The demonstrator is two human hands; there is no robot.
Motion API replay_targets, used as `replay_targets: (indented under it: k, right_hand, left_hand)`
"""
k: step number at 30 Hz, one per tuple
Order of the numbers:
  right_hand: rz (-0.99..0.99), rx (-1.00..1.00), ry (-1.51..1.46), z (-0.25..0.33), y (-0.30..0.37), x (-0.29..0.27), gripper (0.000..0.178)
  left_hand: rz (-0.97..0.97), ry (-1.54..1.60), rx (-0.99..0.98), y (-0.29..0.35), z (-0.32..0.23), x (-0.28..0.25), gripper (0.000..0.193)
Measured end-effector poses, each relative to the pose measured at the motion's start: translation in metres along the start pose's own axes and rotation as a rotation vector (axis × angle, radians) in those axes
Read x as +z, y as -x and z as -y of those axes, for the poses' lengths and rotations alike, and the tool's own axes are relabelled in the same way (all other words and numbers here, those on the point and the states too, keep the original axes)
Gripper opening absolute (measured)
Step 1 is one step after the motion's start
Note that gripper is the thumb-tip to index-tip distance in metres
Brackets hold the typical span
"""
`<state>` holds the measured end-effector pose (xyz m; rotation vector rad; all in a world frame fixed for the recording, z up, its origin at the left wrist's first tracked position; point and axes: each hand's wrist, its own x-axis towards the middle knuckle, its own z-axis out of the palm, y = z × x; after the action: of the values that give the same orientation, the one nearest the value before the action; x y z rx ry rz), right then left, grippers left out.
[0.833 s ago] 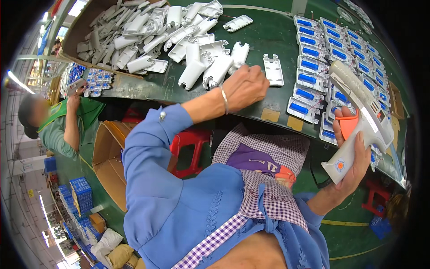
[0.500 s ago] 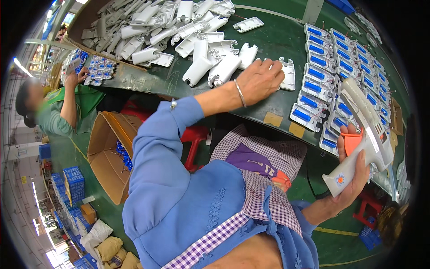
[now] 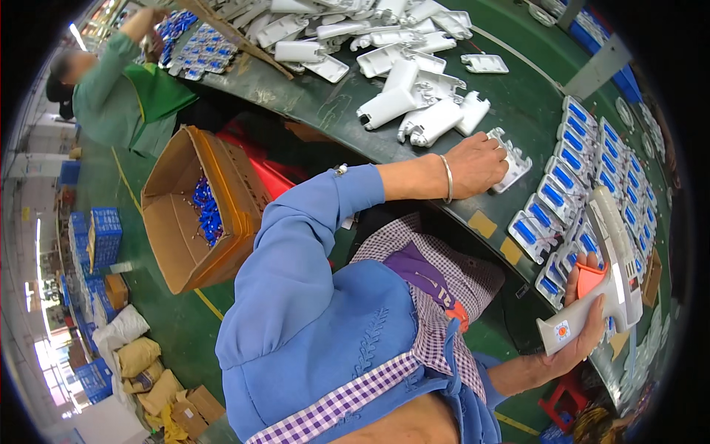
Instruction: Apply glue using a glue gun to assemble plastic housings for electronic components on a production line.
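At the bench's near edge my left hand (image 3: 479,164) has its fingers curled and pressed together on the left side of a white plastic casing half (image 3: 515,169), open face up; the fingertips are partly hidden. My right hand (image 3: 590,325) is wrapped round the handle of a grey glue gun (image 3: 620,277) with an orange trigger (image 3: 590,278). The gun's long body points away from me, over rows of white casing halves with blue cylindrical cells (image 3: 553,194). Several loose white casings (image 3: 436,122) lie left of my left hand.
A bigger pile of casings (image 3: 318,31) lies at the far left. Tan pads (image 3: 482,224) lie along the bench edge (image 3: 392,157). Below left stands a cardboard box (image 3: 166,240) holding blue parts (image 3: 207,211). Another person (image 3: 103,96) works beyond it; a metal post (image 3: 595,66) rises at the back.
The view has turned and shifted. My left fingers have come onto the casing half, which now lies tilted beneath them. The glue gun stays in my right hand.
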<state>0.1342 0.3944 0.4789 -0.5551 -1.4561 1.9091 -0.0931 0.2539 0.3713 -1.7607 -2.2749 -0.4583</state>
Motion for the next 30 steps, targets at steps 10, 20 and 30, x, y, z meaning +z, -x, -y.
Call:
replay_targets:
  k: [10, 20, 30]
  right_hand:
    - [0.053, 0.081, 0.078, 0.000, -0.007, 0.010, 0.053]
    - [0.291, 0.057, 0.216, -0.013, -0.044, -0.026, 0.058]
    - [0.122, 0.088, 0.175, -0.007, -0.026, 0.024, 0.051]
  left_hand:
    - [0.049, -0.105, 0.267, 0.016, 0.048, -0.008, 0.006]
    - [-0.875, 0.848, -0.116, 0.061, -0.010, -0.185, 0.042]
    - [-0.809, 0.625, 0.229, 0.100, -0.026, -0.250, 0.043]
